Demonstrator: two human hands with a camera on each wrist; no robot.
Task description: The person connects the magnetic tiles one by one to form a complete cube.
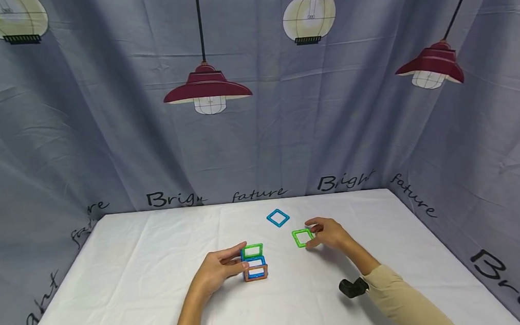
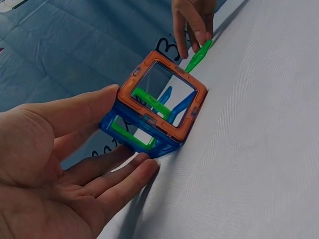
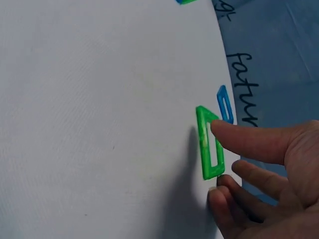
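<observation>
My left hand (image 1: 215,272) holds a small box of magnetic tiles by its left side, thumb at the front edge and fingers spread along the blue side. The box has an orange square tile (image 2: 197,110) in front, blue tiles (image 2: 118,130) at its sides and a green tile (image 1: 252,246) standing at the back. To the right, my right hand (image 1: 330,234) pinches the edge of a loose green square tile (image 3: 204,144), thumb over its rim and the other fingers at its near end. That tile sits low over the white table.
A blue square tile (image 1: 272,221) lies farther back on the white tablecloth (image 1: 149,275), turned like a diamond. A grey curtain (image 1: 258,147) printed with lamps and lettering hangs behind the table and along its sides. Each wrist wears a black camera mount (image 1: 353,287).
</observation>
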